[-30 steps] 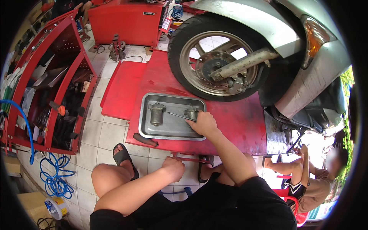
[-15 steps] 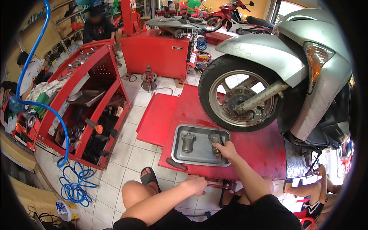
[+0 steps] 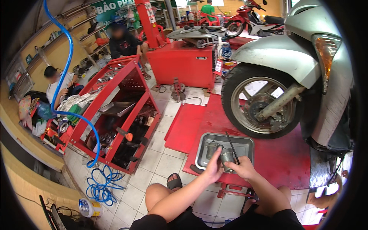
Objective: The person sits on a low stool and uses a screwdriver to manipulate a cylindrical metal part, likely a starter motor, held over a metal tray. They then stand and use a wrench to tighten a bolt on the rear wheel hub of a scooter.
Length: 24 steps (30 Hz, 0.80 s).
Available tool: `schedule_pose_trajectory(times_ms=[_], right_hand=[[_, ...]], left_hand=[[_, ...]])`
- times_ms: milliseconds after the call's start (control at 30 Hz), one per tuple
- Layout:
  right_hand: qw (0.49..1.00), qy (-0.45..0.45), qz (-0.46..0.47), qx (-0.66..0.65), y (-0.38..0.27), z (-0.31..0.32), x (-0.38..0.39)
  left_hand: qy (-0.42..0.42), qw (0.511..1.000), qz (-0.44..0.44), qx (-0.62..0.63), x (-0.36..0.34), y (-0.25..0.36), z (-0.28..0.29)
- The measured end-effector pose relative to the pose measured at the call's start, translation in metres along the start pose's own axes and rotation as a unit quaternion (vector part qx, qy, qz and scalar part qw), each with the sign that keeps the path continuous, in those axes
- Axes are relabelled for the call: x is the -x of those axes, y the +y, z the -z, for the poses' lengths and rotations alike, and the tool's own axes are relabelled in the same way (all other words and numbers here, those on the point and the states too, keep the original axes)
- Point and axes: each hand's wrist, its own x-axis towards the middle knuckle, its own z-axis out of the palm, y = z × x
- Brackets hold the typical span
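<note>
Over the near part of a grey metal tray (image 3: 245,142), my two hands hold a dull metal starter motor (image 3: 227,156), a cylinder tilted toward me. My left hand (image 3: 213,168) closes on its left side, and my right hand (image 3: 244,168) grips its lower right end. A thin dark rod (image 3: 232,146) rises from beside my right thumb; its lower end is hidden at the hand. A second, similar starter motor (image 3: 210,149) rests in the left part of the tray, partly behind the held one.
The tray stands on a red lift platform (image 3: 276,163) before the front wheel (image 3: 264,103) of a silver scooter. A red tool cart (image 3: 115,115) is at left, with a blue air hose (image 3: 71,61) hanging by it. Two people sit at the far left. A dark handle (image 3: 196,169) lies beside the tray.
My right hand has raised a starter motor from the tray's right part. My left hand has come up from near my knees to hold it too. The view has shifted left.
</note>
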Motion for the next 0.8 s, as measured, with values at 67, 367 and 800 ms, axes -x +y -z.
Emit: schedule_pose_trajectory(times_ms=[67, 367, 800], right_hand=[[1.0, 0.005, -0.011, 0.012, 0.0, -0.004, 0.003], [0.998, -0.032, -0.011, -0.051, -0.007, 0.003, 0.004], [0.979, -0.114, 0.045, -0.163, -0.019, 0.028, 0.022]], left_hand=[[-0.028, 0.999, 0.019, 0.041, -0.005, -0.006, -0.007], [-0.072, 0.991, 0.008, 0.112, -0.022, -0.004, -0.013], [0.043, 0.964, -0.083, 0.248, 0.01, 0.076, -0.036]])
